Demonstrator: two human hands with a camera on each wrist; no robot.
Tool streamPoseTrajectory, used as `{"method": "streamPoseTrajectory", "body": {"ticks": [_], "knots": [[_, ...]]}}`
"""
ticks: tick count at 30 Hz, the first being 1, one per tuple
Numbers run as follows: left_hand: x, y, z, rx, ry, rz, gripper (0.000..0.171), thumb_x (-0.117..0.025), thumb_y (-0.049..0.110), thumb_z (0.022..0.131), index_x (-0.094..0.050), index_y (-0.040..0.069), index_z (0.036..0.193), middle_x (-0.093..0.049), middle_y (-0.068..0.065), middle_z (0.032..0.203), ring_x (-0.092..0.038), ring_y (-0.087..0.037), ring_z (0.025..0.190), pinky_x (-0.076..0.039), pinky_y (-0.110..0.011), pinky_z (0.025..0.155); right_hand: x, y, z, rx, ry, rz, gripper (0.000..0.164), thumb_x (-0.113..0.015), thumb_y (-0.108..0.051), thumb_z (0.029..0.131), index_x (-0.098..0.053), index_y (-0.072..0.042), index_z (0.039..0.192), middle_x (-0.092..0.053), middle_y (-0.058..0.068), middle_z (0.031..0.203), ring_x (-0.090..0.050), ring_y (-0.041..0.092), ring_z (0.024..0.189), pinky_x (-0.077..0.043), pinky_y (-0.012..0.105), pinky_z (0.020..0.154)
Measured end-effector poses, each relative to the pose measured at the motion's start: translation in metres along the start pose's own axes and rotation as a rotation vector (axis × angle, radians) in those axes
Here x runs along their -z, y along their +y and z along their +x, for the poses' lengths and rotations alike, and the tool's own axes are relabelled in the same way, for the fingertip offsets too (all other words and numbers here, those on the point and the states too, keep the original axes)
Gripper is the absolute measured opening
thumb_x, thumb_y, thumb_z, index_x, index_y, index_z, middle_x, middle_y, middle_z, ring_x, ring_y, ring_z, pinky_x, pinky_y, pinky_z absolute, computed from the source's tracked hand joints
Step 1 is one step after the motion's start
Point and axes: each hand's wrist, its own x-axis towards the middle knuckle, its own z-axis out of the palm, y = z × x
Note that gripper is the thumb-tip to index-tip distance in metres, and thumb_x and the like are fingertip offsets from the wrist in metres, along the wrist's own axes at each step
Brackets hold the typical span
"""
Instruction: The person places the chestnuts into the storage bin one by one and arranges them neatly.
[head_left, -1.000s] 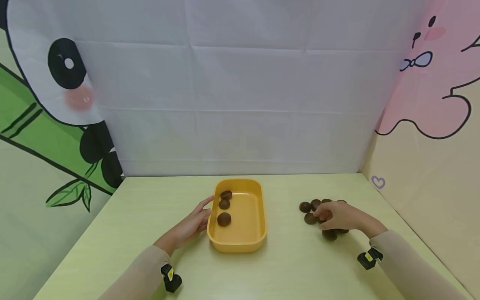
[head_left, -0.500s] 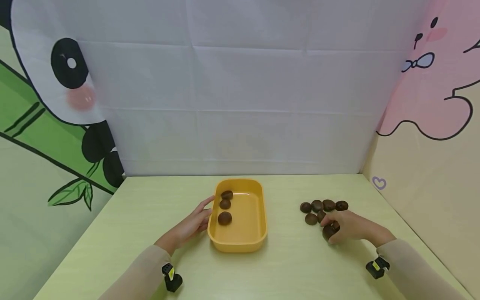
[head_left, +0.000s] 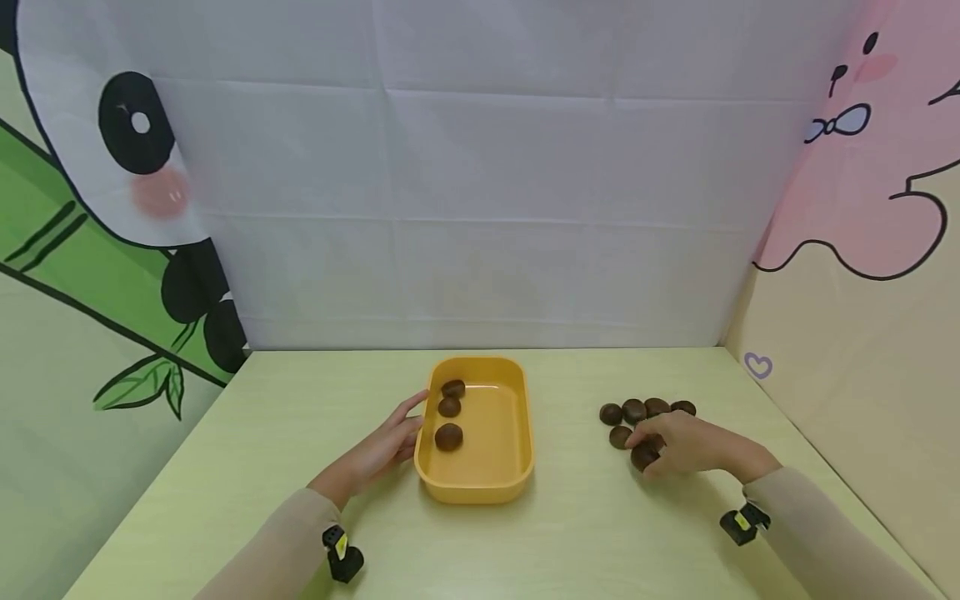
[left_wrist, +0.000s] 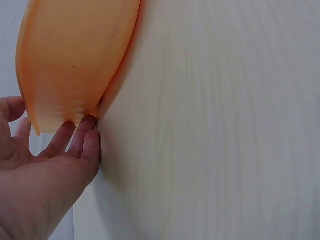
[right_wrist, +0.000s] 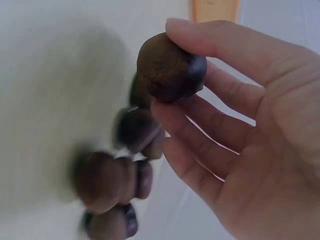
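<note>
My right hand pinches a brown chestnut between thumb and fingers, at the near side of a loose group of chestnuts on the table. In the right wrist view the held chestnut shows above the others. My left hand rests against the left side of a yellow plastic tray, its index finger reaching along the rim. From the left wrist, the fingertips touch the tray's outer wall with fingers loosely extended. Inside the tray, along its left side, lie three chestnuts.
The pale wood-grain table stretches between the tray and the chestnut group. A white cloth backdrop rises at the table's far edge. Cartoon-printed panels stand on both sides, the right one close to the right arm.
My right hand first moved from the middle of the group toward its near side, took a chestnut, and shifted slightly left with it. The left hand and tray stay in place.
</note>
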Motion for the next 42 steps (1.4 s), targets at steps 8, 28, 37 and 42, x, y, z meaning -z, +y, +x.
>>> {"method": "streamPoseTrajectory", "body": {"ticks": [8,28,37,42], "knots": [[0.0,0.001,-0.001,0.003,0.0,0.0,0.059,-0.038,0.038,0.11,-0.01,0.03,0.161,-0.034,-0.02,0.156,-0.051,-0.031,0.132,-0.033,-0.047,0.114,0.015,-0.041,0.033,0.107,0.006,0.058,0.035,-0.081,-0.021,0.085,-0.07,-0.015,0.118,-0.067,-0.006,0.108,-0.061,0.013,0.089,-0.052,0.03,0.077],[-0.002,0.0,0.0,-0.003,0.013,-0.001,0.059,-0.037,0.033,0.11,-0.009,0.026,0.162,-0.03,-0.025,0.157,-0.048,-0.036,0.134,-0.032,-0.05,0.114,-0.046,-0.127,0.162,0.336,-0.055,0.093,0.041,-0.083,-0.022,0.085,-0.069,-0.014,0.123,-0.066,-0.007,0.119,-0.065,0.008,0.091,-0.053,0.03,0.087],[0.0,0.002,-0.003,-0.002,-0.005,0.017,0.059,-0.036,0.034,0.11,-0.008,0.029,0.161,-0.031,-0.023,0.157,-0.048,-0.034,0.135,-0.031,-0.049,0.115,-0.066,-0.137,0.183,0.389,-0.068,-0.006,0.042,-0.085,-0.025,0.083,-0.071,-0.019,0.122,-0.066,-0.014,0.119,-0.058,0.005,0.101,-0.045,0.017,0.09],[0.0,0.004,-0.004,-0.013,-0.021,0.016,0.059,-0.035,0.033,0.111,-0.006,0.027,0.162,-0.029,-0.025,0.157,-0.045,-0.036,0.136,-0.028,-0.05,0.116,-0.07,-0.138,0.191,0.334,-0.088,0.025,0.042,-0.085,-0.024,0.082,-0.071,-0.021,0.122,-0.065,-0.015,0.117,-0.055,0.003,0.106,-0.044,0.019,0.096]]}}
